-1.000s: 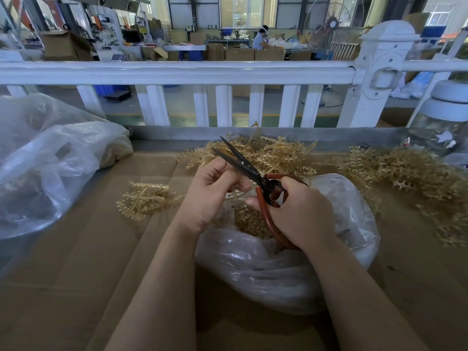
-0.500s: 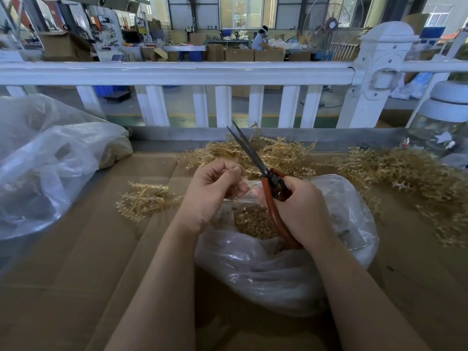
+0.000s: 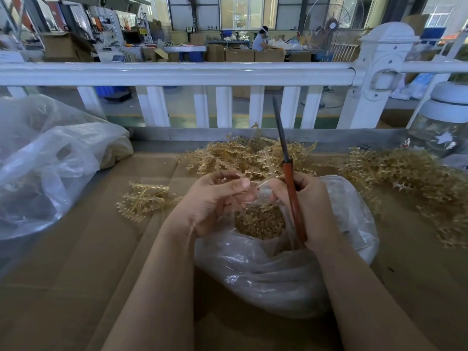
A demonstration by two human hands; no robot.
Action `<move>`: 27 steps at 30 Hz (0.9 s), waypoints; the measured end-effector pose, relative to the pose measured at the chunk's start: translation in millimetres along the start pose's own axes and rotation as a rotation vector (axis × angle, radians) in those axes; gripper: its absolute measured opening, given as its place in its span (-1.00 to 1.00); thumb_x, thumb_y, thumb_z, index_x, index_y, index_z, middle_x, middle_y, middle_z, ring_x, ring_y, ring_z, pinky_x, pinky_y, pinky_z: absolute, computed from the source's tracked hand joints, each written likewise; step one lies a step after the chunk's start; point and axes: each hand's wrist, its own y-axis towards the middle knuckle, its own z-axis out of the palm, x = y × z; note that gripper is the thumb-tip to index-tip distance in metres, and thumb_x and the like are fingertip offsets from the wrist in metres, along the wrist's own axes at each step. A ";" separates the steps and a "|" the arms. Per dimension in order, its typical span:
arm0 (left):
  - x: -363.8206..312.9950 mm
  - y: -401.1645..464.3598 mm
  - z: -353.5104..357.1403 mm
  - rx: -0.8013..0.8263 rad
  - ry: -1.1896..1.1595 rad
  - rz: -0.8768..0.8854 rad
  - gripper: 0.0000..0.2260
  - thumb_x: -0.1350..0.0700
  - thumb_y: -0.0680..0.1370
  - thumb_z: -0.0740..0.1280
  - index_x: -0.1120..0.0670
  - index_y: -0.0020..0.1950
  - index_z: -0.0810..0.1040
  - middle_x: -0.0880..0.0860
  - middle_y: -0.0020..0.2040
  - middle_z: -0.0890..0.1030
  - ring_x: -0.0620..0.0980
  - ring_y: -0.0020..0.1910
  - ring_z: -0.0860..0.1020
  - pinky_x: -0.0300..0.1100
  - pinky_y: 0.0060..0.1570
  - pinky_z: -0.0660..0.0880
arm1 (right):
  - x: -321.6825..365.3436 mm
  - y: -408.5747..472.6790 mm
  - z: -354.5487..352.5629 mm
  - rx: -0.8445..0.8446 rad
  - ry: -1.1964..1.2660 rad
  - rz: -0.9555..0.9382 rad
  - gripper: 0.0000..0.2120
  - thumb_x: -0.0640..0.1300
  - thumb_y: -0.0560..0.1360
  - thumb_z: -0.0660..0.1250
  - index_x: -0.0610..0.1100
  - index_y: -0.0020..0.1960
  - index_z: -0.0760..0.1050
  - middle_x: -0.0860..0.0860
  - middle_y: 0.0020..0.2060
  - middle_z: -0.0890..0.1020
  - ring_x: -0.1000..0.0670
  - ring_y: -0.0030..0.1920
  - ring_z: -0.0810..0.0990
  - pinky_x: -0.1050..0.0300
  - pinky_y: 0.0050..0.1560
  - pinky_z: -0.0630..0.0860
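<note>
We log: L hand (image 3: 212,201) pinches bare gold stem (image 3: 263,181), R hand (image 3: 312,209) fingers curled round closed scissors (image 3: 291,191); bag (image 3: 278,279) part-filled w/ clippings (image 3: 258,221), big uncut piles (image 3: 410,178) left to do.

At the centre of the frame the right hand (image 3: 314,209) grips red-handled scissors (image 3: 288,173), blades together and pointing up. Just left of it, the left hand (image 3: 210,201) pinches a thin golden sprig (image 3: 263,183). Both are above an open clear bag (image 3: 278,274) on cardboard (image 3: 76,287).

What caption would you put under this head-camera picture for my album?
Right hand holds closed red-handled scissors upright while left hand pinches a thin golden sprig over a plastic bag.
</note>
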 end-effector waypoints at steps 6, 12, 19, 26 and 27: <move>1.1 -1.2 1.3 0.058 0.228 -0.097 -0.78 0.15 0.24 0.57 0.08 -0.13 0.73 0.12 -0.17 0.70 -0.14 -0.41 0.51 -0.36 -0.46 0.35 | 0.5 -1.1 -0.6 -0.022 0.084 -0.008 -0.82 -0.10 0.50 0.47 -0.17 -0.22 0.63 -0.17 -0.36 0.64 -0.02 -0.35 0.57 0.21 -0.29 0.55; 2.2 -0.3 7.1 0.081 0.198 -0.010 -0.97 0.23 0.37 0.49 0.12 -0.22 0.71 0.04 -0.38 0.61 -0.12 -0.46 0.47 -0.36 -0.45 0.38 | 1.4 -1.0 1.1 -0.016 0.078 -0.010 -0.73 -0.01 0.46 0.51 -0.23 -0.16 0.63 -0.25 -0.29 0.64 -0.13 -0.29 0.60 -0.08 -0.16 0.58; 2.0 3.4 9.9 -0.027 0.160 0.066 -0.87 0.13 0.32 0.49 0.11 -0.18 0.65 0.04 -0.30 0.65 -0.09 -0.33 0.58 -0.25 -0.23 0.50 | 4.0 -2.3 -0.2 0.055 0.065 0.006 -0.79 0.05 0.34 0.59 -0.06 -0.21 0.67 0.01 -0.31 0.72 0.03 -0.24 0.70 0.28 -0.22 0.60; 6.0 6.1 11.5 -0.045 0.246 0.058 -0.89 0.10 0.50 0.42 0.09 -0.20 0.67 0.11 -0.19 0.71 -0.04 -0.28 0.64 -0.24 -0.23 0.56 | 1.6 -1.0 0.8 0.047 0.100 0.028 -0.89 -0.11 0.36 0.61 0.02 -0.22 0.70 0.03 -0.28 0.72 0.03 -0.19 0.71 0.14 -0.11 0.66; 5.6 5.2 11.6 -0.037 0.262 0.045 -0.90 0.07 0.46 0.45 0.08 -0.20 0.68 0.11 -0.17 0.71 -0.04 -0.26 0.64 -0.24 -0.24 0.56 | 1.3 -1.5 0.3 0.047 0.110 0.024 -0.89 -0.12 0.37 0.61 0.01 -0.20 0.69 0.03 -0.26 0.73 0.02 -0.18 0.71 0.11 -0.09 0.66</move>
